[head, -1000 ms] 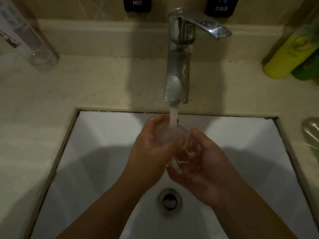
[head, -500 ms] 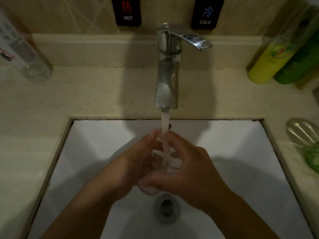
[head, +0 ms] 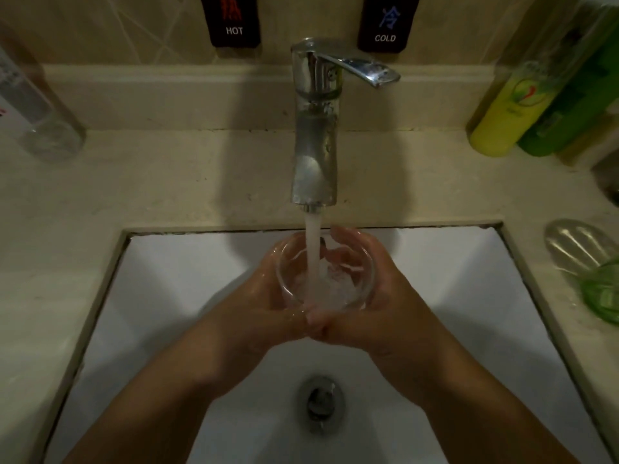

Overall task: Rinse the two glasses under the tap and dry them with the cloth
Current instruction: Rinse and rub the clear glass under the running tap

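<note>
A clear glass stands upright under the chrome tap, and the running water pours straight into it. My left hand and my right hand cup the glass from either side, fingers curled round it, thumbs meeting at its near side. All of this is above the white sink. No second glass and no cloth show in the head view.
The drain lies below my hands. A clear bottle leans at the counter's back left. Yellow and green bottles stand at the back right. A clear soap dish and a green dish sit right of the sink.
The glass has turned from tilted in my hands to upright with its mouth up under the stream. Both hands have shifted to cup it from the sides.
</note>
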